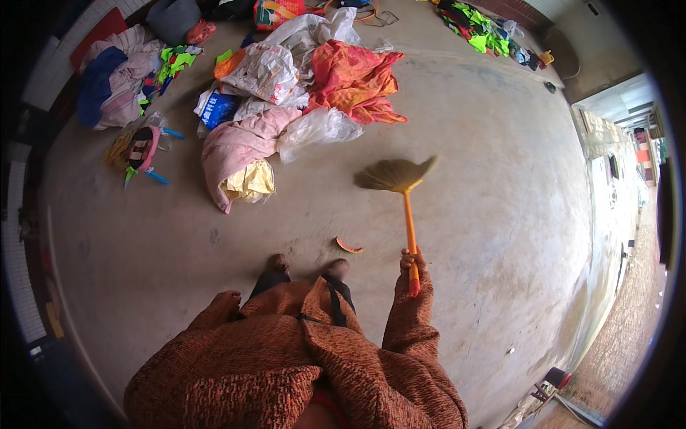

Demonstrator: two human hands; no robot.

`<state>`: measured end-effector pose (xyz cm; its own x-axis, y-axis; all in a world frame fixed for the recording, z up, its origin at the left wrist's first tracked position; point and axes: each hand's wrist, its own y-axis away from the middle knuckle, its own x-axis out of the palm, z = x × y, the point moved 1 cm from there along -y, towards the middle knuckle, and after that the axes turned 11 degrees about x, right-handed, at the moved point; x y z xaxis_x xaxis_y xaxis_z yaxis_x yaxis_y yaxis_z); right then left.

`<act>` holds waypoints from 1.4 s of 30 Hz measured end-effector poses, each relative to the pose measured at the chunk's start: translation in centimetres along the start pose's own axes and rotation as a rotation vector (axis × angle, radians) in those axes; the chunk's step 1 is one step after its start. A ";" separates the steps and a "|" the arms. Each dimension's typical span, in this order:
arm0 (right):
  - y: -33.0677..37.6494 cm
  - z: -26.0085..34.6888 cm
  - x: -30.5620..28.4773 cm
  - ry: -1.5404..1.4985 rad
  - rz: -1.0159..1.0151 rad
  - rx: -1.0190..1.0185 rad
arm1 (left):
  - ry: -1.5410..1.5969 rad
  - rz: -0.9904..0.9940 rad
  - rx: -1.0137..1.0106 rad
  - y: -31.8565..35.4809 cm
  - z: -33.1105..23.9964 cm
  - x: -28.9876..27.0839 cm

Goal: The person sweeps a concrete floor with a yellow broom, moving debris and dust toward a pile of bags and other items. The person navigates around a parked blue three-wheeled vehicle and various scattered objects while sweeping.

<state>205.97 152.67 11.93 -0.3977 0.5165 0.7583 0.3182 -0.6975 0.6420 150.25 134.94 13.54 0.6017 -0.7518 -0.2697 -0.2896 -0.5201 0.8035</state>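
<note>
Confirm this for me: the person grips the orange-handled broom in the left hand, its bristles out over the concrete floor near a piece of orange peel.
Not quite. The head view shows the broom gripped by the right hand, not the left; the left hand is empty at the person's side. The rest holds: the bristles are out over the concrete floor, near the piece of orange peel.
</note>
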 end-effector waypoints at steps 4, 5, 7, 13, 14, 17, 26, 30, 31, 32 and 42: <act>2.3 0.2 -4.3 -0.188 0.119 0.042 | -0.274 0.112 -0.063 0.1 -7.6 -3.3; 3.2 -0.7 -3.8 -0.190 0.070 0.036 | -1.060 0.411 0.294 0.0 -6.3 -2.8; 6.6 -2.7 0.6 -0.149 0.018 0.004 | -0.861 0.370 0.235 -1.9 -0.7 -1.0; 17.6 -10.3 2.1 -0.082 0.014 0.086 | 0.500 -0.233 -0.408 -1.0 -6.9 -2.3; 19.1 -11.6 4.0 -0.109 0.045 0.107 | 0.464 -0.198 -0.383 -1.6 -5.9 -2.2; 21.1 -14.9 5.5 -0.302 0.120 0.212 | 0.575 -0.246 -0.270 -3.6 -2.3 -1.6; 19.0 -22.7 2.7 -0.590 0.400 0.554 | 0.719 -0.219 -0.130 -4.2 0.0 -4.8; 18.7 -23.3 1.6 -0.665 0.358 0.532 | 0.642 -0.192 -0.094 -5.2 6.9 -4.3; 18.9 -23.1 1.4 -0.685 0.344 0.513 | 0.725 -0.119 -0.080 -5.5 9.5 -4.3; 19.0 -22.9 1.0 -0.702 0.326 0.490 | 0.808 -0.046 -0.066 -5.5 12.1 -4.6; 19.2 -16.4 1.0 -0.708 0.039 0.119 | 0.678 -0.288 -0.165 -1.3 1.3 -4.9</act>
<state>197.55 131.59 23.16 0.2565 0.7187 0.6463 0.4285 -0.6839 0.5905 146.71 138.80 13.11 0.9785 -0.1530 -0.1385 0.0319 -0.5507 0.8341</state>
